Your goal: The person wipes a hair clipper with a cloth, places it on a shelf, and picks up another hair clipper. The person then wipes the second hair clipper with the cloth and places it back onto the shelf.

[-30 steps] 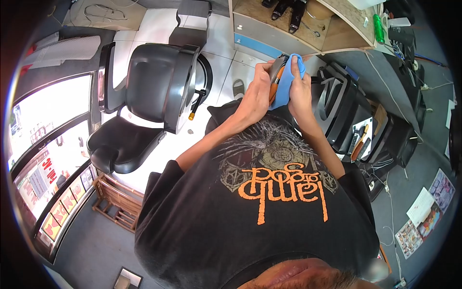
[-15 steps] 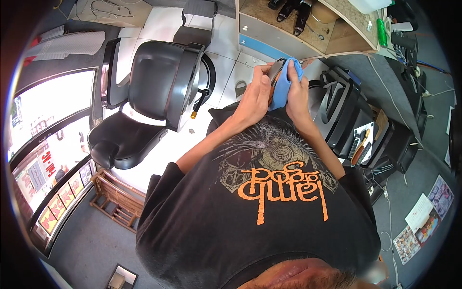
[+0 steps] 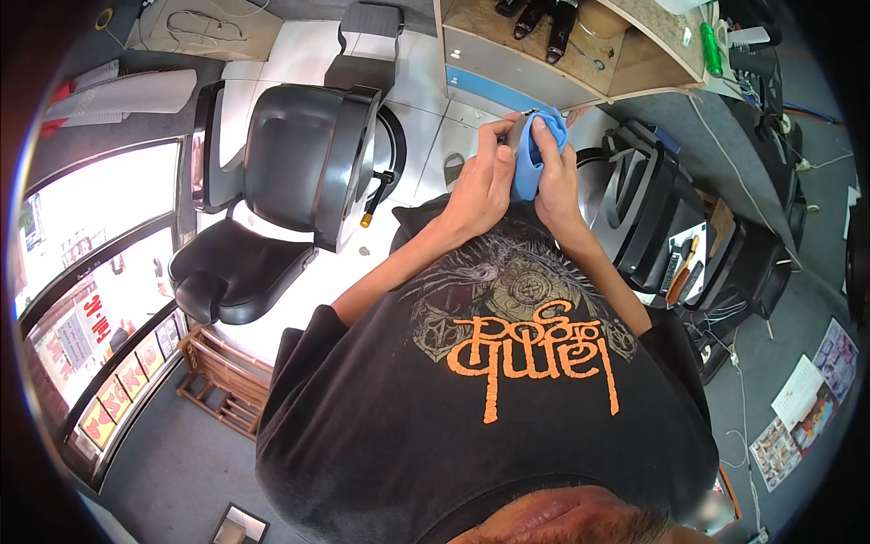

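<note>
My left hand [image 3: 483,184] is wrapped round a dark grey hand-held device [image 3: 516,135], which looks like a hair clipper; its metal-toothed end points away from me. My right hand [image 3: 556,181] grips a blue cloth [image 3: 525,179] and presses it against the device's right side, with the thumb on the folded cloth near the top. Cloth and fingers cover most of the device. Both hands are close together in front of my chest, above the black shirt [image 3: 544,444].
A black barber chair [image 3: 292,159] stands to the left, with a bamboo rack [image 3: 222,376] below it. At the top right is a wooden shelf unit [image 3: 517,77] holding dark clippers [image 3: 557,32]. Another black chair [image 3: 634,204] and a mirror [image 3: 684,263] are at the right.
The blue cloth has bunched up around the device's upper end, and the orange part seen earlier is now covered. My right thumb has shifted slightly left and down.
</note>
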Demonstrator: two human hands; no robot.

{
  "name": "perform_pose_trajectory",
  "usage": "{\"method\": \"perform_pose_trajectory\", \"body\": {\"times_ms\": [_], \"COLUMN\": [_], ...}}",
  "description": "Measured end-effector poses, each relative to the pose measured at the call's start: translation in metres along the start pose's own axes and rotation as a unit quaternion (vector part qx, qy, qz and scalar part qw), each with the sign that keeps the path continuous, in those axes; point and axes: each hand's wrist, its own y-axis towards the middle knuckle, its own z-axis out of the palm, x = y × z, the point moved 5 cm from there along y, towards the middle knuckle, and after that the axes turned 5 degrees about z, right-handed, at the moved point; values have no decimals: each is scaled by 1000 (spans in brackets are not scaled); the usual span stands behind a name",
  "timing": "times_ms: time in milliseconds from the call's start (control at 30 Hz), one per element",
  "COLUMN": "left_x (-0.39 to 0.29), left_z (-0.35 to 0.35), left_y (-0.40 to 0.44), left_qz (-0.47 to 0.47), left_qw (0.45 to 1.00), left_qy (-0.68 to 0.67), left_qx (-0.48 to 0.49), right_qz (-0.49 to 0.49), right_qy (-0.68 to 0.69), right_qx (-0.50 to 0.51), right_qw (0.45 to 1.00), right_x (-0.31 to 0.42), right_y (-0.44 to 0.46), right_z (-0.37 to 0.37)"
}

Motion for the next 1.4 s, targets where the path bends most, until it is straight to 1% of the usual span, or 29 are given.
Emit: {"method": "perform_pose_trajectory", "body": {"times_ms": [133, 200, 233, 300, 367, 400, 533, 633, 700, 767, 833, 867, 933, 967, 1033, 1100, 1167, 1267, 1367, 1400], "left_x": [5, 8, 10, 10, 7, 6, 10, 10, 8, 5, 13, 17, 16, 16, 18, 18, 14, 12, 16, 16], "left_z": [2, 2, -1, -2, -2, -2, -1, -1, -1, 1, -4, -5, -3, -1, 1, 1, 0, -1, -1, -2], "left_y": [-2, -4, -7, -8, -6, -5, -7, -7, -7, -8, -8, -9, -6, -5, -2, -2, -5, -2, -1, 0], "left_qz": [3, -24, -53, -73, -60, -54, -51, -28, -45, -99, -124, -137, -93, -72, -33, -47, -116, -99, -127, -126], "left_qw": [999, 998, 995, 990, 986, 984, 988, 993, 991, 979, 968, 961, 977, 983, 991, 990, 978, 981, 973, 974], "left_qy": [-36, -65, -80, -119, -153, -162, -146, -110, -121, -177, -219, -239, -191, -167, -123, -125, -173, -164, -191, -188], "left_qx": [-14, -9, 0, -9, -35, -41, -19, -29, -36, -35, -10, 2, -11, -17, -37, -35, -13, -26, -24, -24], "right_qz": [6, -3, -6, 25, 40, 40, 6, 29, 36, 55, 85, 73, 45, 3, 22, 35, 43, 44, 74, 59], "right_qy": [44, 17, 3, 68, 84, 68, -21, -3, 17, 49, 92, 50, -34, -78, -77, -70, -57, -21, -1, -33], "right_qx": [-28, -22, -18, -5, 8, 15, 12, -36, -34, -28, -18, -9, 9, -7, -20, -32, -42, -59, -46, -32], "right_qw": [999, 1000, 1000, 997, 996, 997, 1000, 999, 999, 997, 992, 996, 998, 997, 997, 996, 997, 997, 996, 997], "right_x": [-2, -14, -18, -26, -25, -21, -1, -13, -14, -13, -8, -8, -6, 0, -5, -8, -9, -7, -7, -6], "right_y": [2, 11, 14, 14, 12, 9, 1, 5, 9, 7, 1, 1, 3, 3, 6, 8, 10, 8, 6, 7], "right_z": [-6, -15, -18, -17, -11, -7, 10, -9, -12, -9, -2, 0, 4, 8, 2, -4, -8, -5, -1, 0]}}
